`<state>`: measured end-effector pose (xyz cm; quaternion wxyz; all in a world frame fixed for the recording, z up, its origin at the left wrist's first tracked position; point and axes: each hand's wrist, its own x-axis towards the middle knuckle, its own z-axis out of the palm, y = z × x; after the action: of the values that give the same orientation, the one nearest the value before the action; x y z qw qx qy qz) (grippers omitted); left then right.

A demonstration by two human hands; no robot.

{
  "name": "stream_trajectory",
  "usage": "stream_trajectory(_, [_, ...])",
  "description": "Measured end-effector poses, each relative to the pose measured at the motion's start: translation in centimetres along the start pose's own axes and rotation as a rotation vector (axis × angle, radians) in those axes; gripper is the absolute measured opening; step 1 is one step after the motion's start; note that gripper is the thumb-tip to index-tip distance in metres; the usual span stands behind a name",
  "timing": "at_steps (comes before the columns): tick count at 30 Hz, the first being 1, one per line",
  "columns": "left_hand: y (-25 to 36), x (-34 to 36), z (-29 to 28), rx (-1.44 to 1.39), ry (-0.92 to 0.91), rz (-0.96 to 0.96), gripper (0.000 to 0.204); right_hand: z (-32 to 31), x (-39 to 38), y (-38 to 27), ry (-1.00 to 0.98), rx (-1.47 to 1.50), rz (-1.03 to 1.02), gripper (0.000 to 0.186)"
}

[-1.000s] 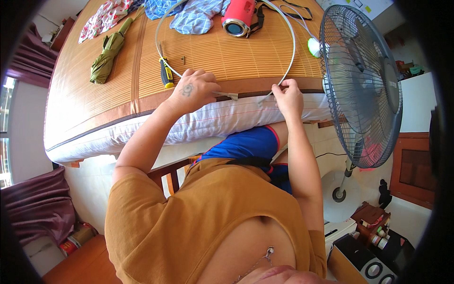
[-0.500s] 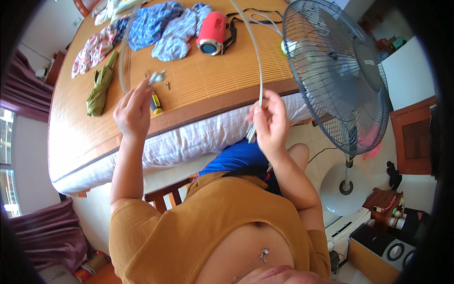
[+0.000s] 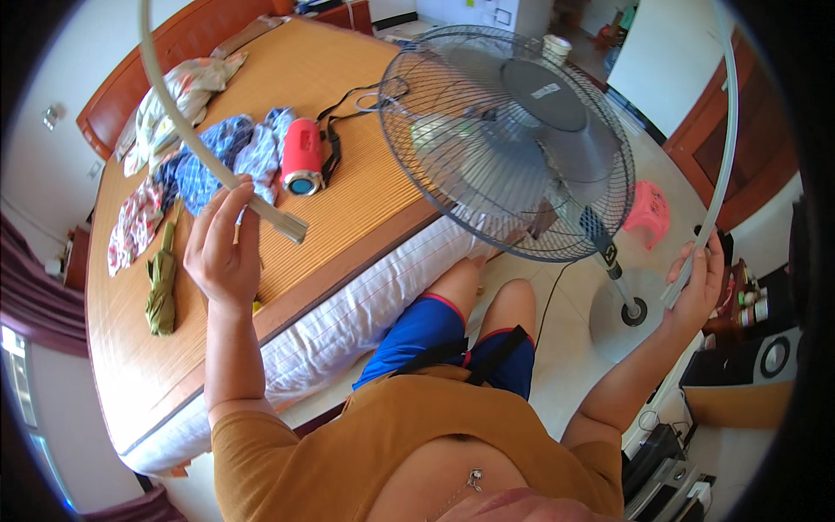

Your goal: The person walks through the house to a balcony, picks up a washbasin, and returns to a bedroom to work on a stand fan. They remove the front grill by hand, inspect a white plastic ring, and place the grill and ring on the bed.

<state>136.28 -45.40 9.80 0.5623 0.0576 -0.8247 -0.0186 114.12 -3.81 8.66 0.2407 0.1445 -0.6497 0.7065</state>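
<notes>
Here, in the head view, the left hand (image 3: 222,257) and right hand (image 3: 696,283) are each pinching one end of a pale plastic ring (image 3: 178,122), spreading it wide above the fan (image 3: 509,143). The fitting step seems underway; next it probably needs lowering around the grille's rim.

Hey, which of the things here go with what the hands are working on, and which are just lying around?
In the job:
left hand
right hand
grey split ring band, one end in each hand
standing fan

Lying about:
red cylinder speaker
folded green umbrella
heaped clothes
pink stool
</notes>
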Motion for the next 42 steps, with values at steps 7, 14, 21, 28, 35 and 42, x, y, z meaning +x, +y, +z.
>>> stream_trajectory(7, [1.6, 0.6, 4.5, -0.475, 0.003, -0.174, 0.032, -8.1, 3.0, 7.2, 0.157, 0.032, 0.025, 0.032])
stream_trajectory(14, [1.3, -0.5, 5.9, -0.633, 0.045, -0.366, 0.027, -7.3, 3.8, 12.5, 0.249, 0.018, 0.031, 0.032])
stream_trajectory(21, [0.7, 1.2, 6.2, -1.216, 0.269, -0.730, 0.044, -4.7, 3.8, 11.0, 0.300, 0.126, 0.108, 0.033])
stream_trajectory(28, [-1.9, 2.6, 4.9, -1.548, -0.003, -0.793, 0.042, -7.2, 5.1, 10.8, 0.207, -0.028, 0.126, 0.040])
stream_trajectory(35, [-1.6, 0.6, 7.3, -1.437, -0.101, -1.079, 0.037, -8.1, 3.8, 11.4, 0.155, -0.216, 0.246, 0.035])
stream_trajectory(42, [-1.0, -1.9, 9.3, -1.371, -0.155, -1.271, 0.035, -9.6, 1.8, 15.0, 0.073, -0.281, 0.356, 0.036])
